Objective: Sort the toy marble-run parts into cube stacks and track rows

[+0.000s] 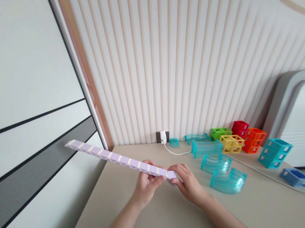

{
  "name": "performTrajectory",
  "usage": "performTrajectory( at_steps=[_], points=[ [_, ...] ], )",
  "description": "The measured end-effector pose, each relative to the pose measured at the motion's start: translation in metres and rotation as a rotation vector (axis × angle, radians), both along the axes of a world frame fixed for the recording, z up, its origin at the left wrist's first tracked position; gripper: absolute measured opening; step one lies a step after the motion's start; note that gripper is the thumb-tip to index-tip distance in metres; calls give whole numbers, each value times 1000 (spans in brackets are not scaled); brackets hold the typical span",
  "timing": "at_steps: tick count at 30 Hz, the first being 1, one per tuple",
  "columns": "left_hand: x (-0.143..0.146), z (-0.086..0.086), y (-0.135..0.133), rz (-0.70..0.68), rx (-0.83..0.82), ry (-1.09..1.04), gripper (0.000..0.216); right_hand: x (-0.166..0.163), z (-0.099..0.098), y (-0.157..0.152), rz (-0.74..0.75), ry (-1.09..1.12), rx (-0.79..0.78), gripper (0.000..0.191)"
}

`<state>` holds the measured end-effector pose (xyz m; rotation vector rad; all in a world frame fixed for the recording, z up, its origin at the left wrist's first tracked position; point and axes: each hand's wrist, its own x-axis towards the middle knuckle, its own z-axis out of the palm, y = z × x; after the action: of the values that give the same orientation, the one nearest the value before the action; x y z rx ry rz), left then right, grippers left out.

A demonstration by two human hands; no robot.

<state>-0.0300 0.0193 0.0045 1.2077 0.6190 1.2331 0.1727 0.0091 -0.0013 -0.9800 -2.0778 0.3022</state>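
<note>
A long purple segmented strip of joined blocks [114, 157] slants across the view, its far end raised toward the left above the table. Near its close end, my left hand [148, 184] is wrapped around it with the thumb on the near side. At the very tip, my right hand [186, 181] pinches the last purple segment between thumb and fingers. The two hands are close together over the table. Part of the strip is hidden behind the fingers.
To the right lie clear teal track pieces [228, 181] and open-frame blocks: green [220, 133], yellow [231, 143], red [240, 129], orange [254, 140], teal [275, 153] and blue [295, 177]. A white cable [176, 153] runs from a plugged-in charger [163, 137]. A white cabinet [17, 66] borders the left.
</note>
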Motion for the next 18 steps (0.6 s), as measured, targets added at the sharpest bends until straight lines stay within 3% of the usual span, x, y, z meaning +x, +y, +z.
performTrajectory(
  at_steps=[4, 7, 9, 14, 18],
  points=[
    [-1, -6, 1, 25, 54, 67, 44, -5, -7, -1, -90, 18, -86, 42],
    [1, -12, 1, 63, 71, 78, 43, -13, -9, -3, -110, 112, -257, 42],
    [3, -15, 1, 103, 62, 58, 44, -18, -7, -5, -43, 264, -406, 44],
    [4, -10, 3, 223, -20, -60, 49, -28, 1, -8, 287, 728, -802, 47],
    [4, -5, 4, 260, -79, -130, 46, -32, -2, -10, 341, 894, -917, 46]
  ],
)
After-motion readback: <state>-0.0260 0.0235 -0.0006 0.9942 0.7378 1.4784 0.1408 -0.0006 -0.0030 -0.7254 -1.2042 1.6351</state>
